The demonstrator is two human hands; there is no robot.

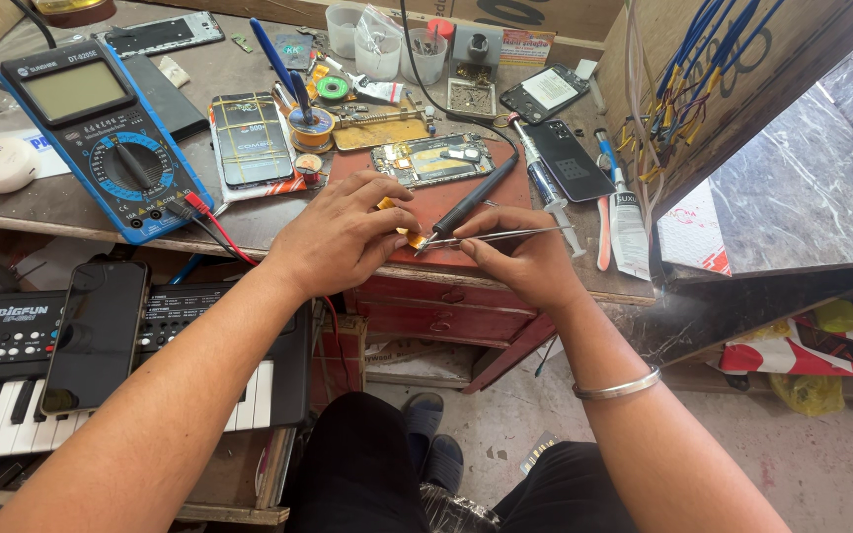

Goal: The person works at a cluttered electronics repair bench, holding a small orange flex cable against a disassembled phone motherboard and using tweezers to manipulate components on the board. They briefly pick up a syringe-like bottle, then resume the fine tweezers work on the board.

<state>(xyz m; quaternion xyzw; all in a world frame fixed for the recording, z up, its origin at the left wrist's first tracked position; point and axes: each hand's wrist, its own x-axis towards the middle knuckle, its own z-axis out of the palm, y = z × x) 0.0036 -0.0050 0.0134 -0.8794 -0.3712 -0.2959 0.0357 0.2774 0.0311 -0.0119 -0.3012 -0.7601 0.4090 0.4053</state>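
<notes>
Head view: the left hand (343, 237) pinches a small yellow part (409, 235) over the desk (71, 212). The right hand (525, 259) has its grip closed on tweezers (505, 235) and a soldering iron (474, 202), tips meeting at the part. An open phone (431, 160) lies just behind.

Bright, even daylight fills the scene, strongest on the pale concrete floor (821, 464) at lower right. Shadows are soft and short beneath the hands. The picture is sharp at the centre; wide-angle distortion bends the cluttered grey wooden workbench (71, 212) and stretches the forearms near the edges.
</notes>
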